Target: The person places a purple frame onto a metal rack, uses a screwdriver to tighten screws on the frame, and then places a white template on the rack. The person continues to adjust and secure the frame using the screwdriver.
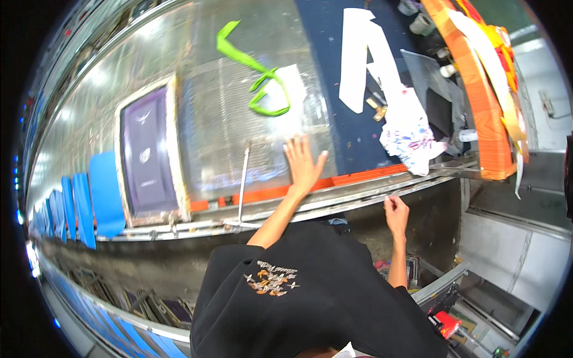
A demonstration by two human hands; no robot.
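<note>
My left hand (304, 166) lies with its fingers spread at the near edge of a shiny, transparent-looking table surface (221, 143). A bright green strip (243, 58), bent and looped, rests farther up on that surface, partly over a glaring white patch. My right hand (397, 213) hangs in front of the table rail, to the right of my body. Its fingers are curled in, and whatever may be in them is hidden. Left of my left hand, a thin metal rod (244, 179) stands by the rail.
A framed purple printing screen (175, 149) sits at the left, with blue sheets (107, 194) beyond it. White paper strips (354, 59) and a stained white cloth (412, 134) lie on a dark blue surface (352, 140). An orange stack (486, 119) stands at the right.
</note>
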